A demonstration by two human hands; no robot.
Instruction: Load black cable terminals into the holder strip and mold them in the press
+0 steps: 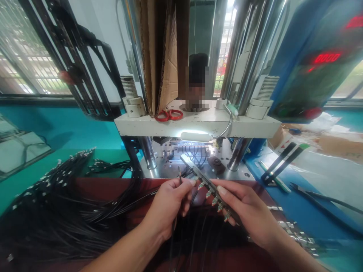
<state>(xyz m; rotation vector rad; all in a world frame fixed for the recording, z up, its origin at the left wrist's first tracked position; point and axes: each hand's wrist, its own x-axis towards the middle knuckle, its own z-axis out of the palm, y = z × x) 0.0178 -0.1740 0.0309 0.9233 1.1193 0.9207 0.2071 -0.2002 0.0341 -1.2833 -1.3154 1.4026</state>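
My left hand (167,204) is closed in a pinch on a thin black cable (180,176), whose bare tip points up above the fingers. My right hand (249,211) grips a narrow metal bar fixture (190,164) held at a slant, its far end toward the press. Along the fixture's left side sits a row of several small metal connectors (208,193). The left fingertips are close to the bar's upper part; whether they touch it I cannot tell. Black cables hang below both hands.
A press (198,126) stands ahead, a lamp (195,136) lighting its lower plate (161,172). Red-handled scissors (169,115) lie on the upper plate. A big bundle of black cables (56,204) is at left. Pliers (309,192) and tweezers (283,164) are at right.
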